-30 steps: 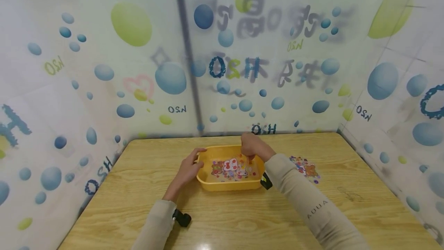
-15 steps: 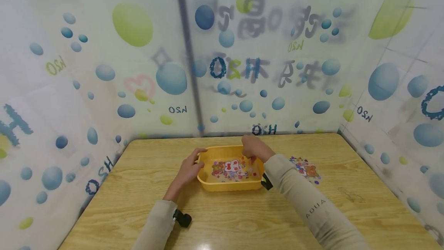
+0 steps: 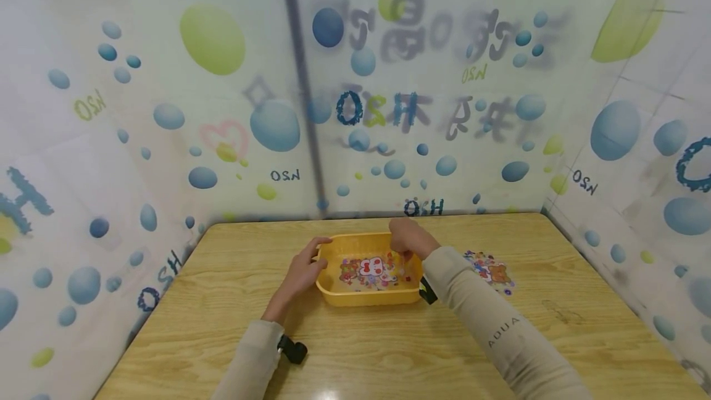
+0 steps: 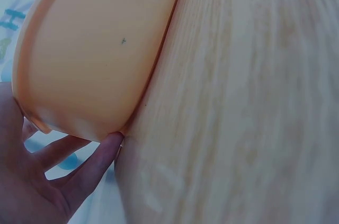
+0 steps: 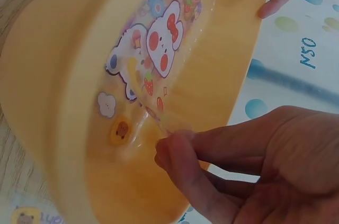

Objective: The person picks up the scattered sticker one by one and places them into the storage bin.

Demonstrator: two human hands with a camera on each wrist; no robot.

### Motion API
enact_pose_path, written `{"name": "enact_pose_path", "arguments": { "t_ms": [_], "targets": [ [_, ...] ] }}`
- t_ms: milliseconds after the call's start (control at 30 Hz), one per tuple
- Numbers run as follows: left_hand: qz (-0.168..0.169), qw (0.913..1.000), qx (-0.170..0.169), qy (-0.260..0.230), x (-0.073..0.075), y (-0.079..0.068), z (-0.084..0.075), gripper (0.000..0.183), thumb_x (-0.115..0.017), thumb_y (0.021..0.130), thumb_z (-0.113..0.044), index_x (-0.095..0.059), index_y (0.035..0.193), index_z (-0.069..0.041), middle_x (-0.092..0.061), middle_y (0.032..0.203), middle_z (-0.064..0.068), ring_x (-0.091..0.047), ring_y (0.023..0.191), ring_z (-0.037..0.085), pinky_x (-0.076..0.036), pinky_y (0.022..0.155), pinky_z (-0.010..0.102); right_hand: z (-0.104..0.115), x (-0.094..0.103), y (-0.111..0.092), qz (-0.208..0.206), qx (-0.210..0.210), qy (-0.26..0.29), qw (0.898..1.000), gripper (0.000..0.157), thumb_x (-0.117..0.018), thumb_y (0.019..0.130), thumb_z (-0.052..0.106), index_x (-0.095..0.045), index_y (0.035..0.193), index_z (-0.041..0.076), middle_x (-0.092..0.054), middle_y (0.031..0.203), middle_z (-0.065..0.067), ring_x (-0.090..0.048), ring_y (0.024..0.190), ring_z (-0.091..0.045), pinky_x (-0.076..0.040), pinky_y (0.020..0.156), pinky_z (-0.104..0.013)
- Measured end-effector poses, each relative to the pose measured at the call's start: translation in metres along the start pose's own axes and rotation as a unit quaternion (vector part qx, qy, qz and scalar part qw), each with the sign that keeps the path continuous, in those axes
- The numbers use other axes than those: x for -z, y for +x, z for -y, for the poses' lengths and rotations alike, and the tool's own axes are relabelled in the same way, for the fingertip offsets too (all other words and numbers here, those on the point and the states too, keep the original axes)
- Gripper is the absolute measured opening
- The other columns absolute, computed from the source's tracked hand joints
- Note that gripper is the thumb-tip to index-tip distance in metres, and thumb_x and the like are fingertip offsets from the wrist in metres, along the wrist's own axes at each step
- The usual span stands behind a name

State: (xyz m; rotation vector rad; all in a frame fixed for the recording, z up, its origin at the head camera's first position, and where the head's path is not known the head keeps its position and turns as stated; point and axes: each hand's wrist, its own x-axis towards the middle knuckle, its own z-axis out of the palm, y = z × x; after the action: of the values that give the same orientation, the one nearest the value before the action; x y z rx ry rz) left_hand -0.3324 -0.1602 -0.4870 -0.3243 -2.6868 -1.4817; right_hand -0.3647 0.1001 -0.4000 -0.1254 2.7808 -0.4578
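A yellow plastic basin [image 3: 369,299] sits at the far middle of the table. Clear sticker film [image 3: 371,266] printed with cartoon animals lies along its floor. In the right wrist view, my right hand [image 5: 249,160] pinches the film's edge between thumb and forefinger. That end of the film [image 5: 139,78] rises off the basin floor toward the fingertips. My left hand [image 3: 302,271] grips the basin's left end, thumb at the rim. Its other fingers [image 4: 98,161] press on the outside wall in the left wrist view. My right hand [image 3: 410,237] reaches over the far right corner.
More cartoon stickers [image 3: 491,271] lie on the wooden table [image 3: 383,350] to the right of the basin, partly behind the right sleeve [image 3: 489,320]. A bubble-printed curtain [image 3: 361,159] stands right behind the table's far edge.
My right hand has shifted very slightly right, and the raised film beneath its fingers has changed shape, blurring the white figure beside the rabbit. The left hand and basin stay put.
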Motion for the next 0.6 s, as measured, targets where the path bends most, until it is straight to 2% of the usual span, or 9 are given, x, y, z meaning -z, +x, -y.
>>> {"name": "enact_pose_path", "arguments": {
  "t_ms": [200,400,600],
  "targets": [
    [0.001,1.0000,0.002,-0.001,-0.0001,0.0003,0.0005,0.050,-0.055,0.094,-0.008,-0.057,0.142,-0.022,-0.062,0.143,0.023,-0.068,0.117,0.036,-0.059,0.087,0.045,-0.0016,-0.0017,0.0026,0.002,-0.007,-0.001,1.000,0.014,-0.061,0.095,-0.003,-0.060,0.109,0.000,-0.060,0.087,-0.015,-0.065,0.060,-0.021,-0.060,0.063,-0.030],
    [0.001,1.0000,0.001,0.003,0.0002,0.0003,0.0005,0.050,-0.054,0.095,-0.008,-0.057,0.143,-0.021,-0.058,0.148,0.020,-0.065,0.122,0.036,-0.058,0.091,0.047,-0.0007,-0.0028,0.0023,-0.004,0.002,-0.022,1.000,0.012,-0.063,0.094,-0.003,-0.063,0.106,0.000,-0.063,0.086,-0.016,-0.069,0.058,-0.022,-0.056,0.054,-0.027],
    [0.002,1.0000,-0.006,0.005,0.0002,0.0005,0.0002,0.050,-0.055,0.095,-0.007,-0.057,0.143,-0.021,-0.058,0.148,0.020,-0.065,0.123,0.037,-0.058,0.090,0.047,0.0001,-0.0051,0.0009,-0.004,0.003,-0.042,0.999,0.006,-0.063,0.095,0.000,-0.064,0.101,0.003,-0.063,0.081,-0.013,-0.072,0.065,-0.026,-0.049,0.046,-0.025]
  ]
}}
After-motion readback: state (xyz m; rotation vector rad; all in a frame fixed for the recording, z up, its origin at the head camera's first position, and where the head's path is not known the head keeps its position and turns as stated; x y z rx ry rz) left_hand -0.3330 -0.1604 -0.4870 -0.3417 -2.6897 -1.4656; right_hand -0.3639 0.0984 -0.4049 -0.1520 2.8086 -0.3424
